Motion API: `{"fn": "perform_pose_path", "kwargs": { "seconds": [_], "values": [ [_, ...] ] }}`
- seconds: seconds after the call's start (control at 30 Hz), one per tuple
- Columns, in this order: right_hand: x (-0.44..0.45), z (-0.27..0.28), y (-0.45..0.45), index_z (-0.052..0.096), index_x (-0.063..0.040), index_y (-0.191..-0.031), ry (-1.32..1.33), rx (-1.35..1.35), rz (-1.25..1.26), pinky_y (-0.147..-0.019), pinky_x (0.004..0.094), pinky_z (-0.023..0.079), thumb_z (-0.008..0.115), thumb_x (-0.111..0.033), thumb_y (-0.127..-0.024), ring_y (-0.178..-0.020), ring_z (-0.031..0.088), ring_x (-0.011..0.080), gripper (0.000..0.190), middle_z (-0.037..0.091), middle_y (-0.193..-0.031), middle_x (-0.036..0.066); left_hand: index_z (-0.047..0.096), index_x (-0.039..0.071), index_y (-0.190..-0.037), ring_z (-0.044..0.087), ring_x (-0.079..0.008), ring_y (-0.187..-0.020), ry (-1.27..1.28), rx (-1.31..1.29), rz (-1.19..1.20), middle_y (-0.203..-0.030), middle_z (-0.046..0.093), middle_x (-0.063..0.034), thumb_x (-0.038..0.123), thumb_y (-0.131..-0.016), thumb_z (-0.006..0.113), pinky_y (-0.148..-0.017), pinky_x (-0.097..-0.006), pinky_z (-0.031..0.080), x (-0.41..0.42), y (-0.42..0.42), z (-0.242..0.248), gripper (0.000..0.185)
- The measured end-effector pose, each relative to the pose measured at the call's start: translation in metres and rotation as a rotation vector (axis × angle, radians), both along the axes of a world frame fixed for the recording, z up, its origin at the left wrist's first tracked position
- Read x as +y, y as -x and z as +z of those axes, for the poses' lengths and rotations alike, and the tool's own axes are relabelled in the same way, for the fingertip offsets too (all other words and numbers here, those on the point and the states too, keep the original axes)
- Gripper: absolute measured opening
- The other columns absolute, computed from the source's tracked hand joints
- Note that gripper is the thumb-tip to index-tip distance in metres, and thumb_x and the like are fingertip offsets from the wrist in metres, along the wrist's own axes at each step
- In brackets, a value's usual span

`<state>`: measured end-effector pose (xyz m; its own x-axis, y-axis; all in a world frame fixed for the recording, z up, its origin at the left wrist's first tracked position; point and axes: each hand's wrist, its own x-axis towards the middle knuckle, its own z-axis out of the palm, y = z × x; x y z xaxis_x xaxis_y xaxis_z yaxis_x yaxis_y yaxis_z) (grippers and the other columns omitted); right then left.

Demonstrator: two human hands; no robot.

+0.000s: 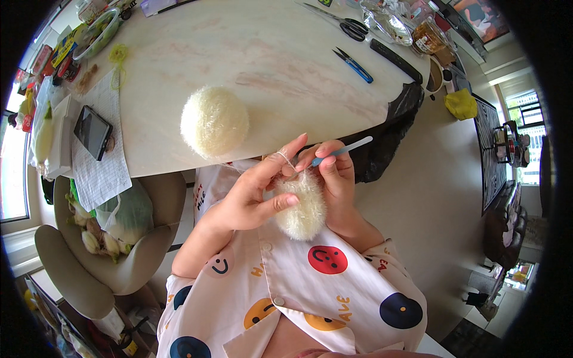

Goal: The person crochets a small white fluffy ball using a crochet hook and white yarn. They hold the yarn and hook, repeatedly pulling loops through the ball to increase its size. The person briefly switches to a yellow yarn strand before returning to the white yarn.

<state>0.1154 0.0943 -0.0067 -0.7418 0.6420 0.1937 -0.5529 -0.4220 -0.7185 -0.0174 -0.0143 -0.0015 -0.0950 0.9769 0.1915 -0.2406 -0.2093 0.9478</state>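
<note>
A fuzzy cream crochet piece hangs below my fingers, in front of my shirt. My left hand pinches it, the thumb lying across its front, and a strand of yarn loops over the raised index finger. Between the thumb and fingers of my right hand is a crochet hook with a blue-and-white handle. Its tip meets the top of the piece, where fuzz and fingers hide the stitch. A ball of cream fuzzy yarn rests on the marble-patterned table near its front edge.
Blue thread snips and black-handled scissors lie at the table's right. A smartphone sits on a paper sheet at the left. A black plastic bag drapes over the right edge. A chair holding bagged vegetables stands at left.
</note>
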Motion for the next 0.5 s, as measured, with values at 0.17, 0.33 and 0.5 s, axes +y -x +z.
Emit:
{"fn": "perform_pose_path", "kwargs": {
  "seconds": [0.17,0.33,0.5],
  "values": [
    [0.005,-0.004,0.001,0.051,-0.004,-0.103,-0.064,0.033,0.009,-0.077,0.0346,0.052,0.052,-0.02,-0.098,-0.087,0.062,0.023,0.017,0.062,-0.092,0.017,0.044,-0.002,-0.135,0.046,-0.0149,-0.119,0.127,-0.191,0.055,-0.131,0.053,-0.0078,-0.001,-0.079,0.072,-0.097,-0.0294,0.038,-0.001,0.0,0.002,0.063],
    [0.013,-0.005,0.0,0.049,-0.002,-0.102,-0.206,0.025,-0.069,-0.075,0.0353,0.052,0.05,-0.019,-0.098,-0.081,0.062,0.0242,0.018,0.061,-0.088,0.018,0.062,0.0,-0.098,0.039,-0.0189,-0.132,0.136,-0.241,0.13,-0.112,0.062,-0.0061,-0.012,-0.081,0.064,-0.08,-0.0245,0.047,0.0,0.001,0.004,0.021],
    [0.023,-0.002,-0.003,0.048,-0.002,-0.099,-0.559,0.009,-0.208,-0.069,0.031,0.048,0.047,-0.015,-0.099,-0.071,0.062,0.0214,0.014,0.064,-0.083,0.018,0.065,-0.002,-0.095,0.041,-0.021,-0.132,0.171,-0.297,0.167,-0.099,0.065,-0.005,-0.012,-0.081,0.065,-0.076,-0.0228,0.049,0.0,0.0,0.009,0.017]
  ]
}}
